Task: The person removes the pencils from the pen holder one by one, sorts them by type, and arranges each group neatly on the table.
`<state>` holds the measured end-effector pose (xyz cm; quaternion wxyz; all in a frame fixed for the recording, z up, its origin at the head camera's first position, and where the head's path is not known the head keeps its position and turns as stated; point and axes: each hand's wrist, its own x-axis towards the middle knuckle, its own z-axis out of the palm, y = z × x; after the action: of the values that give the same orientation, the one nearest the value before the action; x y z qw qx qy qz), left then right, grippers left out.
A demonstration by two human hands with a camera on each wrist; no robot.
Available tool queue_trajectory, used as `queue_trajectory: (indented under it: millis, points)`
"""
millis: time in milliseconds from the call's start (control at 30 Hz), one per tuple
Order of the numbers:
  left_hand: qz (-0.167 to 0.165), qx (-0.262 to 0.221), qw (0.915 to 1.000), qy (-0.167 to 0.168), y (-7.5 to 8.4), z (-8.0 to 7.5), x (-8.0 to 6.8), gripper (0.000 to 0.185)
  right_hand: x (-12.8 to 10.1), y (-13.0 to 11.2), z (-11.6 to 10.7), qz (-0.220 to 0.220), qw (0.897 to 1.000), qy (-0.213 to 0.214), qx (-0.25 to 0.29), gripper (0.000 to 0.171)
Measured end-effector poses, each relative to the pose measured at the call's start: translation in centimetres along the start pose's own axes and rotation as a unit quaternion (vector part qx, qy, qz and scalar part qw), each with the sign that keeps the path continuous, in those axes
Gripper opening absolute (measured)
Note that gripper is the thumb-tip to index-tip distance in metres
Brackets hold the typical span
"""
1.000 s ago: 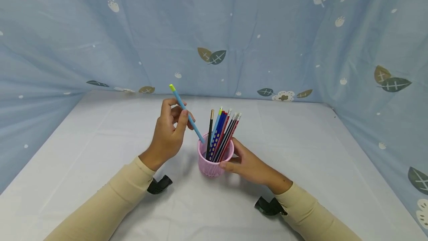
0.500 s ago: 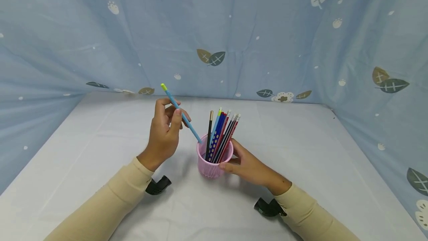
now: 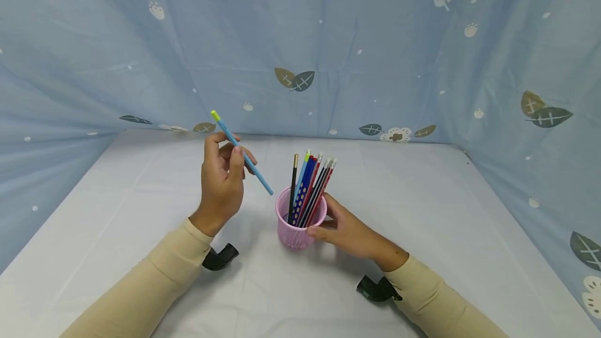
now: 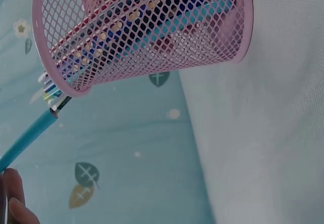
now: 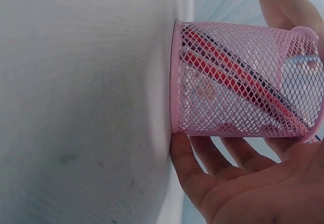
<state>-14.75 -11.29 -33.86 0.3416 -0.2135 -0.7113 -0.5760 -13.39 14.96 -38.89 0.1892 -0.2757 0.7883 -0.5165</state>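
My left hand [image 3: 223,184] pinches a light blue pencil [image 3: 244,156] with a yellow-green end, tilted so its lower tip stands just left of the cup's rim. A pink mesh pencil cup [image 3: 293,237] stands upright on the table, and my right hand [image 3: 348,228] holds its right side with fingers behind and thumb at the front. Several pencils [image 3: 307,192] lean to the right inside it: black, light blue, dark blue with dots, red and striped. In the left wrist view the held pencil [image 4: 30,139] points at the cup's rim. The right wrist view shows fingers [image 5: 223,168] along the mesh.
A white cloth [image 3: 422,197] covers the table. Behind and at both sides hangs a light blue curtain [image 3: 225,40] printed with leaves and flowers. Dark wrist-camera pieces [image 3: 220,257] hang under each sleeve, close above the cloth.
My left hand has moved left and slightly up with the light blue pencil, drawing its tip from over the cup's rim to outside it. The right hand and cup have stayed in place.
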Motion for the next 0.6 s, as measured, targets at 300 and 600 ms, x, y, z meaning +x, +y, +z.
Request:
queue_trajectory:
  millis: [300,600]
  points:
    - [-0.03,0.009,0.9994,-0.016,-0.3,0.02,-0.26,0.023,-0.02,0.14,0.02,-0.002,1.0,-0.002,0.002,0.083]
    - [-0.041,0.027,0.9984,-0.029,-0.27,0.06,-0.29,0.024,-0.01,0.18,0.0,-0.002,1.0,-0.002,0.003,0.084]
